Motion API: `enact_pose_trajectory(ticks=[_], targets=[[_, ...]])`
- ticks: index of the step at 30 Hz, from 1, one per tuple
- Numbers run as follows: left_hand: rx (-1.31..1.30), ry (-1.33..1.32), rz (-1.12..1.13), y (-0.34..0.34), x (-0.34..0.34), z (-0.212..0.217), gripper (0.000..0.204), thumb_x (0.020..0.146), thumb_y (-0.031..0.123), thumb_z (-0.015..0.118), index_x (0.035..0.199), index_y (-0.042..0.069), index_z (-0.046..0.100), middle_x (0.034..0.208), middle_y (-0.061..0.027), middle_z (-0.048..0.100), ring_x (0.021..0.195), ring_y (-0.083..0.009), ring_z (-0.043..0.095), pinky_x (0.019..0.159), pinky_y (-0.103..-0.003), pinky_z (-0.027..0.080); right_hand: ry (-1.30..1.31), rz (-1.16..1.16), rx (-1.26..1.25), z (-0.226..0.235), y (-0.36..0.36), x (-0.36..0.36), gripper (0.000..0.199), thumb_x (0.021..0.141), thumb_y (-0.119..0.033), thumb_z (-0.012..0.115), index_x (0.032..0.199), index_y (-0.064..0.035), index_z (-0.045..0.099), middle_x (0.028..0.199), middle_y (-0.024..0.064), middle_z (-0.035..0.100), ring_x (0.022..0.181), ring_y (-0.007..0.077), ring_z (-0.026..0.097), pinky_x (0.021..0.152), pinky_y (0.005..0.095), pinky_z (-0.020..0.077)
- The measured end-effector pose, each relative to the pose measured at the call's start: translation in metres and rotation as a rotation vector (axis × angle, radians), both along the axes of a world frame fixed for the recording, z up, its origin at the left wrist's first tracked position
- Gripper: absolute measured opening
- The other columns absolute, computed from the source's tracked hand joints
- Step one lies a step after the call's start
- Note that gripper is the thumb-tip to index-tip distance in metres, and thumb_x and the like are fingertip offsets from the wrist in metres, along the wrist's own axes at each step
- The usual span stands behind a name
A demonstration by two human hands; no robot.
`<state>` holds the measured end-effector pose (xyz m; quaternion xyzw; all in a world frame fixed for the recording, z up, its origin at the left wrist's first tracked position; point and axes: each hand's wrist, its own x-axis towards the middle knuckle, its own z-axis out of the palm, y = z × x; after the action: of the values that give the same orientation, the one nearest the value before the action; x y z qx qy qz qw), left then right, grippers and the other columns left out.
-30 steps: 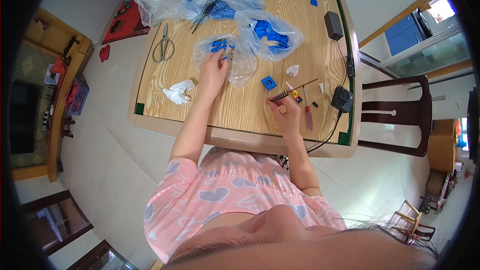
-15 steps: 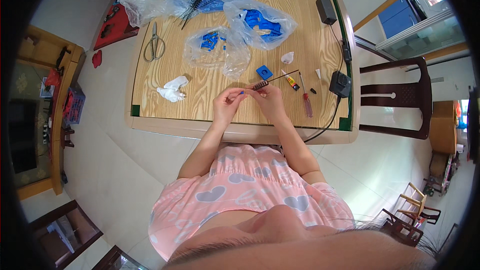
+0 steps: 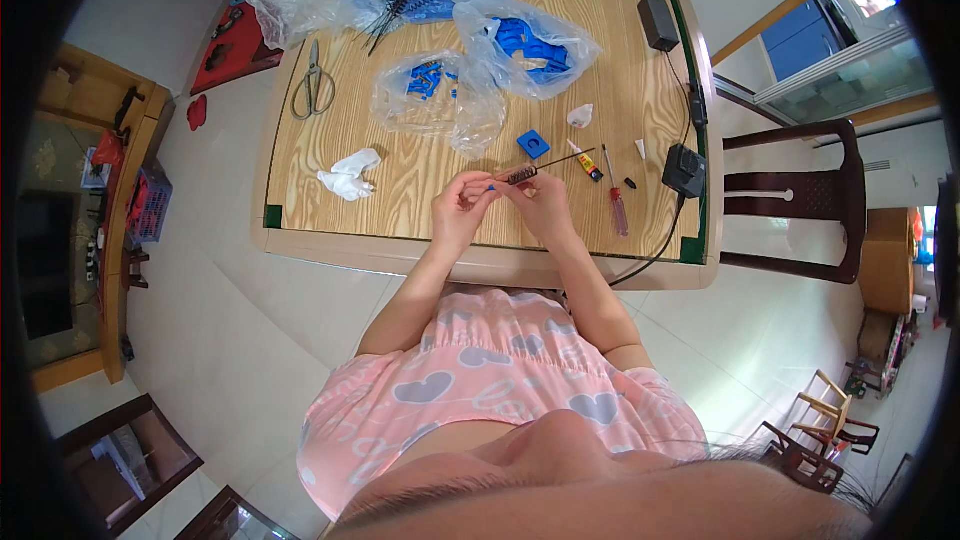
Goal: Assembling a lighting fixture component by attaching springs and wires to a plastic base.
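Near the front edge of the table, my left hand [image 3: 460, 206] and my right hand [image 3: 543, 204] meet with fingertips pinched together. Between the thumbs and forefingers shows a small blue piece [image 3: 491, 188], mostly covered by the fingers, which the left hand appears to grip. My right hand holds a black coiled wire rod [image 3: 521, 176], its thin straight end pointing right over the table. Just beyond the hands lies a blue square block [image 3: 534, 145] with a dark curved mark. To the right are a yellow and black glue tube [image 3: 588, 166] and a screwdriver [image 3: 619, 212] with a clear pinkish handle.
Clear bags of blue parts [image 3: 530, 48] and small blue pieces [image 3: 430, 81] lie farther back, beside black coiled rods [image 3: 400, 6]. Scissors [image 3: 314, 90] and a crumpled white tissue [image 3: 349, 176] are at left. A black device [image 3: 684, 171] with a cable stands right.
The rod's thin end has swung slightly, now away from the screwdriver tip. Both hands stay together around the small blue piece. The whole view has shifted a little.
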<state>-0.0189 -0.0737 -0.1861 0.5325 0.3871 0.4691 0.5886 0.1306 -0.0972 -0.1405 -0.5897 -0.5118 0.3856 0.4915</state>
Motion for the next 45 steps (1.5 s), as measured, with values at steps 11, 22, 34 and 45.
enact_pose_trajectory(ticks=[11, 22, 34, 45], targets=[[0.568, 0.836, 0.249, 0.118, -0.024, 0.039, 0.014, 0.084, 0.011, 0.061, 0.095, 0.003, 0.065, 0.091, -0.0154, 0.065, 0.080, -0.0331, 0.063, 0.068, -0.042, 0.050, 0.183, -0.215, 0.002, 0.000, -0.010, 0.015, 0.011, 0.084, -0.004, 0.069, 0.094, 0.0005, 0.069, 0.088, 0.0046, 0.071, 0.082, 0.0091, 0.063, 0.077, 0.0251, 0.0493], [0.464, 1.141, 0.294, 0.175, -0.001, 0.053, 0.028, 0.077, 0.019, 0.070, 0.096, 0.000, 0.063, 0.090, -0.0202, 0.065, 0.088, -0.0347, 0.066, 0.076, -0.043, 0.052, 0.102, -0.218, 0.076, 0.009, -0.032, 0.024, 0.009, 0.081, -0.002, 0.072, 0.090, -0.0012, 0.072, 0.085, 0.0050, 0.071, 0.079, 0.0083, 0.062, 0.073, 0.0243, 0.0485], [-0.583, -0.848, -0.320, 0.023, -0.012, 0.024, 0.010, 0.088, -0.002, 0.059, 0.096, 0.003, 0.063, 0.095, -0.0136, 0.070, 0.085, -0.0208, 0.070, 0.072, -0.028, 0.059, 0.399, -0.130, 0.183, 0.045, -0.009, -0.006, 0.008, 0.083, 0.002, 0.068, 0.092, 0.0009, 0.068, 0.089, 0.0052, 0.070, 0.084, 0.0106, 0.064, 0.076, 0.0245, 0.0494], [-0.564, -0.889, -0.317, 0.019, -0.007, 0.024, 0.009, 0.089, -0.003, 0.058, 0.096, 0.002, 0.062, 0.098, -0.0145, 0.069, 0.088, -0.0212, 0.070, 0.076, -0.027, 0.059, 0.301, -0.114, 0.121, 0.032, -0.006, 0.000, 0.011, 0.084, 0.002, 0.067, 0.095, 0.0019, 0.066, 0.089, 0.0072, 0.069, 0.082, 0.0112, 0.065, 0.075, 0.0229, 0.0503]])
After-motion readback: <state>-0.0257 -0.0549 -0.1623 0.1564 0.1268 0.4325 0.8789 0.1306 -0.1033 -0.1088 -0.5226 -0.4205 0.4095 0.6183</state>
